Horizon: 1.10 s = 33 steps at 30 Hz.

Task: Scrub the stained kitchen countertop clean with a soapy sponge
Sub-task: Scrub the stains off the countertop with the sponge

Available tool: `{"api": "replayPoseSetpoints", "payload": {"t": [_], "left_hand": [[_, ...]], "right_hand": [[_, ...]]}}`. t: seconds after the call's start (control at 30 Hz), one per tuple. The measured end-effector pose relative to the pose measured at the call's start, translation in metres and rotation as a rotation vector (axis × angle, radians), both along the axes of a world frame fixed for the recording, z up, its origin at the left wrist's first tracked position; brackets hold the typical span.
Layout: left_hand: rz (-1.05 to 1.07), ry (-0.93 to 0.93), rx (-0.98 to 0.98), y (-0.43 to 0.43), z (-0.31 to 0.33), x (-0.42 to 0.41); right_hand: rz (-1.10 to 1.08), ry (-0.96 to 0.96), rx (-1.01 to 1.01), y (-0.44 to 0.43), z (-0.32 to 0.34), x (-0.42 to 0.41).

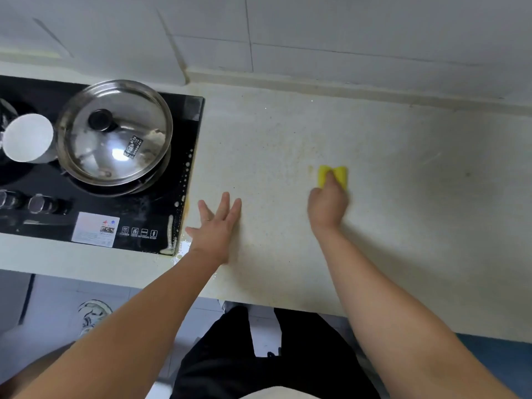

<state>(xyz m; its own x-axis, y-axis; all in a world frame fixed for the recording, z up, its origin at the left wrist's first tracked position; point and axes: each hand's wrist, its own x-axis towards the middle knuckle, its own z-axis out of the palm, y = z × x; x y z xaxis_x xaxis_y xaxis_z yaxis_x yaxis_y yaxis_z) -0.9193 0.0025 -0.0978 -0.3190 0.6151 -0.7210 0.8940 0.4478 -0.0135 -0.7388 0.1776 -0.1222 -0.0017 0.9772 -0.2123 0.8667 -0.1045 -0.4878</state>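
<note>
Your right hand [326, 203] grips a yellow sponge [341, 175], fingers curled over its top, pressing it onto the countertop [403, 211]. Only the two far corners of the sponge show. The hand covers the rest, and both are slightly blurred.

Your left hand [216, 226] lies flat on the countertop, well to the left of the sponge. Its fingers are straight and spread, and it holds nothing.

Faint yellowish staining [276, 145] speckles the surface beyond the hands; its limits are hard to make out. A small dark mark [467, 174] sits further right.

Just left of your left hand lies a black cooktop [43, 90], cut off by the left edge of the view. White suds [172, 231] and droplets run along its right border.

A steel lid [115, 131] with a dark knob covers a pot on the cooktop. Only a sliver of the pot's rim shows beneath it. A white cup [27, 138] stands just beside the lid on its left; whether they touch cannot be told.

Two control knobs [40, 203] sit near the cooktop's front edge, both blurred. The print on the label [95, 229] beside them is too small to read.

A tiled wall [345, 30] runs behind the countertop. Below the counter edge, dark trousers [259, 355] show between your forearms, and a shoe [93, 312] lies on the floor.
</note>
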Motion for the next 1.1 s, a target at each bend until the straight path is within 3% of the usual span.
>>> {"api": "replayPoseSetpoints", "payload": {"t": [0.1,0.17,0.3,0.43,0.53,0.67,0.8,0.93,1.0,1.1], "left_hand": [[-0.002,-0.025,0.003,0.003,0.001,-0.002],[-0.007,-0.014,-0.005,0.005,0.003,-0.004],[-0.061,0.048,-0.003,0.017,0.005,-0.011],[-0.096,0.124,-0.010,0.030,0.003,-0.011],[-0.088,0.134,0.000,0.035,0.000,-0.011],[-0.081,0.111,0.007,0.038,-0.002,-0.013],[-0.062,0.075,-0.006,0.042,0.002,-0.019],[-0.052,0.034,-0.015,0.048,0.007,-0.023],[-0.051,0.062,-0.033,0.049,0.009,-0.023],[-0.077,0.119,-0.010,0.054,0.009,-0.022]], "right_hand": [[0.491,-0.006,-0.100,-0.069,0.012,-0.041],[0.675,0.008,-0.184,-0.100,0.017,-0.039],[0.314,0.064,-0.006,-0.079,0.013,0.008],[-0.055,-0.041,0.066,0.029,0.020,0.084],[-0.254,0.023,0.071,0.095,0.020,0.088],[-0.057,-0.049,-0.009,0.106,0.002,-0.007],[0.573,-0.095,-0.129,0.017,0.017,-0.082],[0.985,-0.054,-0.303,-0.062,0.026,-0.054],[0.932,0.010,-0.266,-0.060,0.021,-0.015],[0.460,0.072,0.038,0.017,0.021,0.029]]}}
